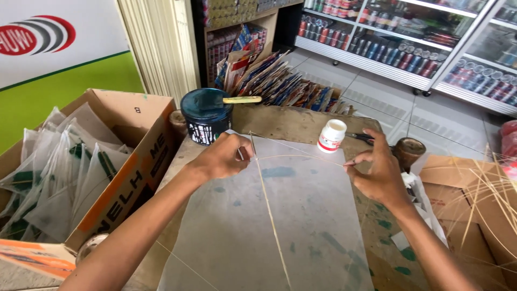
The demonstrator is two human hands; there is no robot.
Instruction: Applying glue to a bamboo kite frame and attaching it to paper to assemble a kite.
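A translucent grey sheet (301, 215) lies on a worn cardboard-covered work surface (285, 121), with a thin bamboo stick (272, 215) running down its middle. A second thin stick (301, 157) arcs across the sheet's upper part. My left hand (223, 157) pinches this bowed stick where it meets the upright one, near the sheet's top corner. My right hand (379, 175) pinches the bowed stick's other end at the sheet's right edge.
A dark blue paint can (206, 116) with a stick across it stands at the back left. A small white bottle (330, 136), scissors (362, 138) and a brown spool (408, 151) sit behind. A cardboard box (137, 161) of folded translucent sheets is left; loose bamboo strips (487, 205) lie right.
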